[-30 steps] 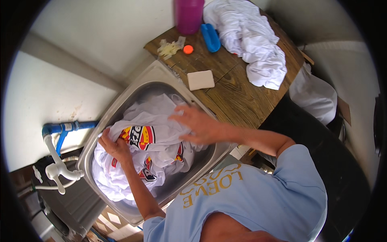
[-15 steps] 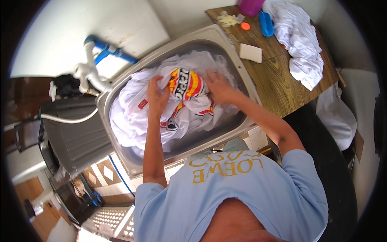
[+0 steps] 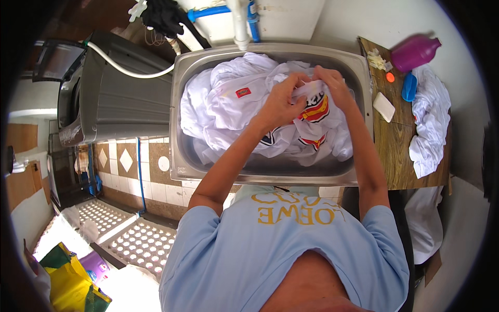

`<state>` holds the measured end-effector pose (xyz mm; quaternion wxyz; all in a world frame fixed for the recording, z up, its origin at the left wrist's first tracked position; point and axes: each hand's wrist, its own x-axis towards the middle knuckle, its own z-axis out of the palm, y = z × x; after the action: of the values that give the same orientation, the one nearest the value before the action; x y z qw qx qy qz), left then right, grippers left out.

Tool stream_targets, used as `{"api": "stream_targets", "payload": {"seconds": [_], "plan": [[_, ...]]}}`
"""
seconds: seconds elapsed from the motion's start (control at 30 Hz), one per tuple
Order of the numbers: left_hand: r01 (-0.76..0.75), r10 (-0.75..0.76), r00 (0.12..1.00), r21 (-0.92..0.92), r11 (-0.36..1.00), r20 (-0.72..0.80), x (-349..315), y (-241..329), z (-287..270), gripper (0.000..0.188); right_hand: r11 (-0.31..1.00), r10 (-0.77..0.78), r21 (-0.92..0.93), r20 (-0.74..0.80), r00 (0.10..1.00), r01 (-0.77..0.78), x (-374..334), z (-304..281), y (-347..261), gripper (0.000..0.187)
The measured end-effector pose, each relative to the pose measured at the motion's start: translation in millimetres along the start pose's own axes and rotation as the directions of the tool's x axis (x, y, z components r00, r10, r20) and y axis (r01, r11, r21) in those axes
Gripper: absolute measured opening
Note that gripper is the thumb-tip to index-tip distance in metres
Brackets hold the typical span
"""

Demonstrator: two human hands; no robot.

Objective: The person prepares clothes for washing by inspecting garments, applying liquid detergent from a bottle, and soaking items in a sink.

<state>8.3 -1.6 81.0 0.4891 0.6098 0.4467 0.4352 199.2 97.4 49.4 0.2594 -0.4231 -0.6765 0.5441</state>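
Note:
White wet clothes [image 3: 228, 117] fill a stainless steel sink [image 3: 260, 181] in front of me. Among them is a white shirt [image 3: 314, 110] with a red, yellow and black print. My left hand [image 3: 283, 103] is closed on the shirt's cloth beside the print, fingers bent and thumb toward the right. Close by, my right hand [image 3: 335, 87] grips the same cloth at the print's upper edge, its fingertips partly hidden. Between the two hands the fabric is bunched and raised a little. A small red label [image 3: 243, 92] shows on the clothes to the left.
A white tap pipe [image 3: 239, 23] hangs over the far rim. On the wooden counter [image 3: 392, 161] at right are a soap bar [image 3: 384, 107], a blue scoop [image 3: 409, 87], an orange cap [image 3: 390, 77], a purple bottle [image 3: 417, 53] and white cloth [image 3: 430, 119]. A grey appliance [image 3: 130, 91] stands left.
My view has turned, so the sink now looks level. Both hands, earlier spread apart on either side of the print, have come together and hold the shirt's cloth at its upper edge.

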Motion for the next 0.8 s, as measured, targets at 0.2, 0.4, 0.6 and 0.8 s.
{"api": "stream_targets", "payload": {"seconds": [0.2, 0.4, 0.6, 0.8], "plan": [[-0.144, 0.293, 0.937, 0.552, 0.821, -0.191, -45, -19, -29, 0.041, 0.893, 0.006, -0.441, 0.217, 0.976, 0.092, -18, -13, 16, 0.016], [0.247, 0.191, 0.856, 0.705, 0.665, -0.48, -87, -79, -146, 0.023, 0.835, -0.439, -0.337, 0.067, 0.896, 0.435, 38, 50, -39, 0.02], [0.434, -0.104, 0.836, 0.534, 0.726, -0.539, -82, -70, -152, 0.022, 0.781, -0.323, -0.493, 0.206, 0.924, 0.383, 53, 96, -26, 0.03], [0.204, 0.02, 0.753, 0.261, 0.943, -0.658, -92, -62, -132, 0.013, 0.517, -0.291, -0.842, -0.005, 0.957, 0.153, -27, 47, -32, 0.052]]}}
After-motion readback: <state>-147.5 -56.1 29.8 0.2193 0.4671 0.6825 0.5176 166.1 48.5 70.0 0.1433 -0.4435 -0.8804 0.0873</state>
